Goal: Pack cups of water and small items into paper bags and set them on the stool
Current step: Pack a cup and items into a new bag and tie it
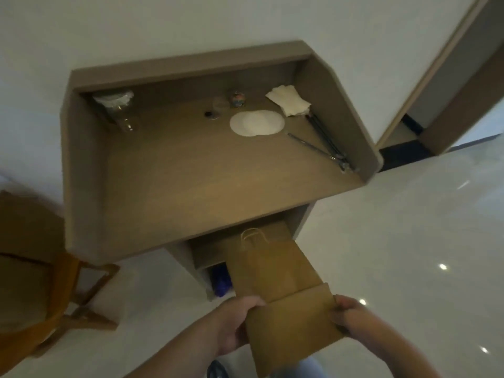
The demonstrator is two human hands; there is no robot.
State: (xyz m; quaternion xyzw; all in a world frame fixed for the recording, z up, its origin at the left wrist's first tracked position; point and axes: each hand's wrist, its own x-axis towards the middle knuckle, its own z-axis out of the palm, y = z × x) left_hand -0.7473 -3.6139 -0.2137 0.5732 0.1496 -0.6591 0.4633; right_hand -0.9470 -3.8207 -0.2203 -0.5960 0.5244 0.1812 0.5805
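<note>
Left grip [240,326] at bottom centre, fingers curled round the left edge of a brown paper bag [275,271]. Right grip [346,317] just across from it, pinching the bag's right edge. Bag folded flat, base flap nearest the viewer, twisted handles [252,236] pointing away toward the desk [169,192]. Nothing packed inside.

Higher in the frame, on the desk:
- a stack of clear cups [117,105] at upper left
- round white discs [256,122], perhaps lids, near centre
- a small colourful item [238,99] just behind the discs
- napkins [289,103] and thin dark sticks [324,140], perhaps straws, to the right

Too dim to tell whether any cup holds water.

Wooden stool [65,271] at lower left, well apart from the bag.

Likely step: readying a bag, packing not yet begun. Next, probably: spread the sides, push the base square, stand the bag upright on the desk before loading a cup.
</note>
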